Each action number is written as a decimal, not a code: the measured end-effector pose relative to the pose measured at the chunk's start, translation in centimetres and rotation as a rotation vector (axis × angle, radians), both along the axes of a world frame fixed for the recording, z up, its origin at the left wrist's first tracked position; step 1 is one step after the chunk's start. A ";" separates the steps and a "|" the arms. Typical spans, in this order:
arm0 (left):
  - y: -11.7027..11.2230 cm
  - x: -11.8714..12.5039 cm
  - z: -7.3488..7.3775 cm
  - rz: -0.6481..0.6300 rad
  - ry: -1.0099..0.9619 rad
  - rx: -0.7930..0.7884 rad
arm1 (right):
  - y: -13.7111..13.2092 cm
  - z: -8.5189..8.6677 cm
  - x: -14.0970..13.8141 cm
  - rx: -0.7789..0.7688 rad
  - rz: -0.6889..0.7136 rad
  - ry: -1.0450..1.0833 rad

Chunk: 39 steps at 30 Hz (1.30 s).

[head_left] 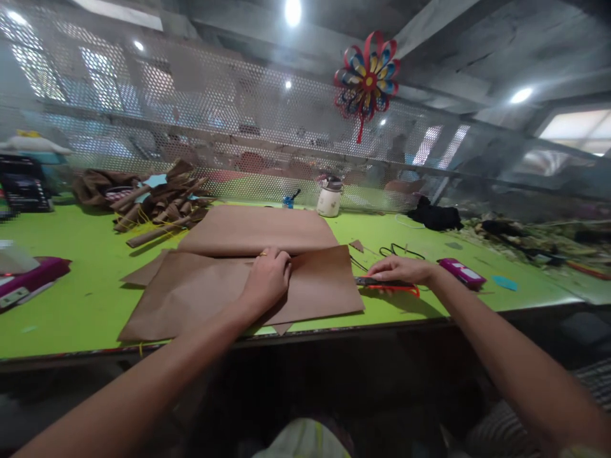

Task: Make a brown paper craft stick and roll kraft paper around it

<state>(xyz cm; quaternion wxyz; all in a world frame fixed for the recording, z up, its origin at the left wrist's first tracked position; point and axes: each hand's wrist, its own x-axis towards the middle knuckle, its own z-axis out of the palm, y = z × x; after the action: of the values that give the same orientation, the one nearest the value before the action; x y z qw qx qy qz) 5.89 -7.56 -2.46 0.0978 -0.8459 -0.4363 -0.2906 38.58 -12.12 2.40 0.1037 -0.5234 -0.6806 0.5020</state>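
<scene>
Brown sheets [191, 286], paper or thin fabric I cannot tell, lie overlapping at the table's front edge, with another brown sheet [262, 229] behind them. My left hand [270, 273] rests on the front sheets near their back edge, its fingers curled closed over that edge. To the right, my right hand [398, 270] is closed around dark scissors [389, 286] with an orange-red handle. Their tip points left and meets the right edge of the front sheet. The blades are mostly hidden.
Rolled brown pieces [167, 210] with yellow strings lie at the back left. A white jar [329, 197] stands by the perforated screen. Purple boxes [462, 273] sit at right and far left. Black cloth [434, 215] and scraps lie at the back right of the green table [76, 299].
</scene>
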 end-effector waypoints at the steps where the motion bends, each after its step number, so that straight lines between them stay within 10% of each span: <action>1: 0.1 0.0 -0.1 0.000 0.005 -0.006 | -0.2 0.1 0.0 -0.025 0.015 -0.022; 16: 0.2 0.4 -0.4 -0.099 0.152 0.012 | -7.8 -2.3 -1.5 0.677 0.080 -0.657; 39: 0.5 0.9 -0.9 -0.270 0.252 -0.038 | -7.6 -3.3 0.6 0.675 0.161 -0.489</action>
<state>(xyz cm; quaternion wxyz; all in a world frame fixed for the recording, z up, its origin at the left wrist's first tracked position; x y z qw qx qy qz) 6.81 -7.10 -3.32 0.0958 -0.9283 -0.3082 -0.1848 39.21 -19.74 -0.94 0.0653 -0.5087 -0.8502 0.1186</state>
